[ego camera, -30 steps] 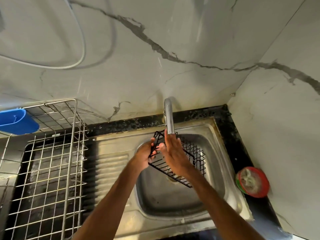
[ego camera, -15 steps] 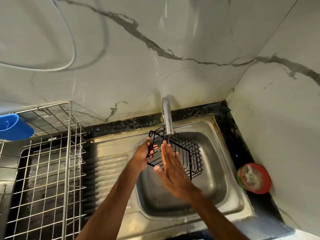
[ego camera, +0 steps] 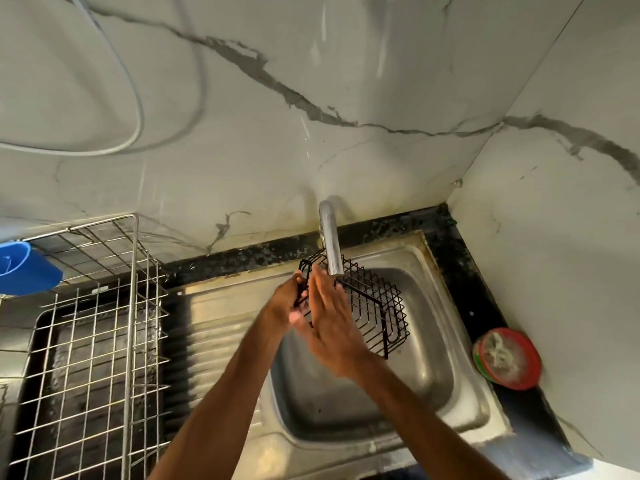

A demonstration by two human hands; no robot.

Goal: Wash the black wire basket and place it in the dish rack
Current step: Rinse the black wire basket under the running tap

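Marble-veined wall behind a steel sink (ego camera: pixel 221 306). Over the basin, under the tap (ego camera: pixel 330 244), tilted black wire basket (ego camera: pixel 377 306), gripped at its left edge by left hand (ego camera: pixel 284 303); right hand (ego camera: pixel 332 327) flat, fingers straight, across its front. Dish rack (ego camera: pixel 132 306) well apart, left.

The left hand (ego camera: pixel 284 303) grips the black basket (ego camera: pixel 367 306) under the tap (ego camera: pixel 330 247) above the sink (ego camera: pixel 460 403); the right hand (ego camera: pixel 329 327) lies flat against it.
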